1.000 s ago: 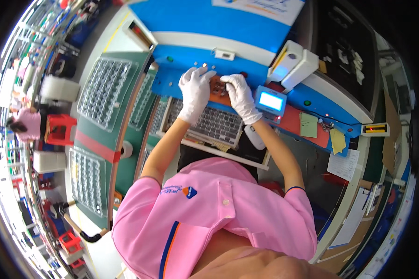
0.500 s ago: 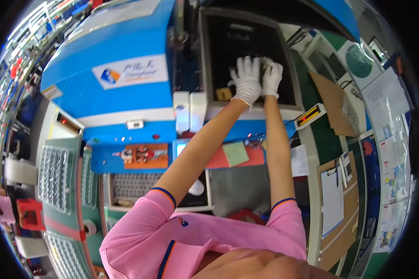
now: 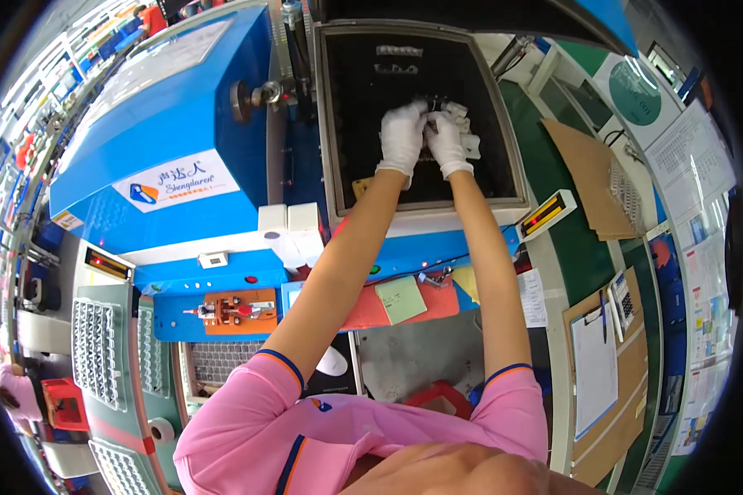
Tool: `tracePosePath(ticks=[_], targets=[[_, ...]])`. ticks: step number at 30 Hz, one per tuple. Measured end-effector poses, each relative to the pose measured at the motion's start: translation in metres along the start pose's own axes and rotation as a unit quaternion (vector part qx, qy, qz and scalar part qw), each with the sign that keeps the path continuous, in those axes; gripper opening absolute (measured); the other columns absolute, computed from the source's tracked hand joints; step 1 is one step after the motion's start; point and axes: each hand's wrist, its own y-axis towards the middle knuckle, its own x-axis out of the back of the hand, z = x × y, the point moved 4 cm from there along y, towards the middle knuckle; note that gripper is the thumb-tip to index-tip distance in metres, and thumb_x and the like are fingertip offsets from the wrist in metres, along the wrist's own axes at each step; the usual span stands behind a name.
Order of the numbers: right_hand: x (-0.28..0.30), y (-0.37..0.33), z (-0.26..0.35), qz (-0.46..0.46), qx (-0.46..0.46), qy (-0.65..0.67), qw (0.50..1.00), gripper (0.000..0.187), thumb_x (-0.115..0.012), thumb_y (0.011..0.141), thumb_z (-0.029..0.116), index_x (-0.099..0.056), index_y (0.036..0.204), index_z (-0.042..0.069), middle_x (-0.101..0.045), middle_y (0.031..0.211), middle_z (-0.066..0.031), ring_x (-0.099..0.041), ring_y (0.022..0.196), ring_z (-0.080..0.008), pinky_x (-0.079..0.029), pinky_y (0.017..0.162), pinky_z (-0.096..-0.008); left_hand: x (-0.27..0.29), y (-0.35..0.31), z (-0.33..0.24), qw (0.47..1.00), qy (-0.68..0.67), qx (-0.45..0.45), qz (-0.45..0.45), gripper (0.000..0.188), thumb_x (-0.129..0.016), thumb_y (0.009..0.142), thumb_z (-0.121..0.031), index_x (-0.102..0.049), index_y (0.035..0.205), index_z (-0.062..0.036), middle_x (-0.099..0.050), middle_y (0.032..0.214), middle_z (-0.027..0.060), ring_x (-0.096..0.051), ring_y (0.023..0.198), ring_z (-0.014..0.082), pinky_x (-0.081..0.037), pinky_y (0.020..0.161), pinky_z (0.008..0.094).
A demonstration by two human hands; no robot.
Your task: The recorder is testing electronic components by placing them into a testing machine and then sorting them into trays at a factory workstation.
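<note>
Pretty bright place, tbh: white light (image 3: pixel 40 78) glares around 10 o'clock, and the far background there is too warped to make out. There's a green-topped bench (image 3: pixel 107 419) at 8 with a red stool (image 3: pixel 64 404) just beyond it. Grey floor (image 3: pixel 404 356) peeks through between 5 and 6. Another green worktop (image 3: pixel 563 239) sits at 3, with papers in clear sleeves (image 3: pixel 706 330) further out, past 3.
</note>
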Motion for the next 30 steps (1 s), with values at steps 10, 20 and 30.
tracePosePath(ticks=[10, 20, 30], targets=[[0.011, -0.014, -0.001, 0.088, 0.075, -0.222, 0.968, 0.038, -0.061, 0.085, 0.003, -0.068, 0.120, 0.017, -0.058, 0.125, -0.0191, -0.052, 0.118, -0.0386, -0.047, 0.096, -0.0437, 0.126, -0.197, -0.073, 0.976, 0.069, -0.166, 0.119, 0.022, -0.070, 0.090, -0.015, -0.070, 0.110, -0.0039, -0.068, 0.116, 0.0149, -0.067, 0.106, 0.0306, -0.054, 0.090, 0.0374], [0.120, -0.170, 0.124, -0.437, 0.011, -0.134, 0.889, 0.053, -0.051, 0.080, -0.011, -0.060, 0.131, 0.003, -0.055, 0.133, -0.0257, -0.052, 0.125, -0.0412, -0.037, 0.109, -0.0498, 0.151, -0.285, -0.025, 0.720, 0.320, -0.372, 0.490, 0.015, -0.062, 0.090, -0.018, -0.070, 0.097, -0.0072, -0.050, 0.145, 0.0193, -0.049, 0.128, 0.0510, -0.034, 0.107, 0.0728], [0.083, -0.293, 0.047, -0.301, -0.163, -0.103, 0.934, 0.063, -0.053, 0.091, -0.005, -0.035, 0.150, 0.007, -0.040, 0.151, -0.0227, -0.038, 0.142, -0.0371, -0.030, 0.117, -0.0440, 0.130, -0.294, -0.041, 0.708, 0.463, -0.320, 0.425, 0.026, -0.061, 0.090, -0.016, -0.073, 0.112, -0.0095, -0.041, 0.154, 0.0151, -0.039, 0.128, 0.0660, -0.037, 0.103, 0.0713]])
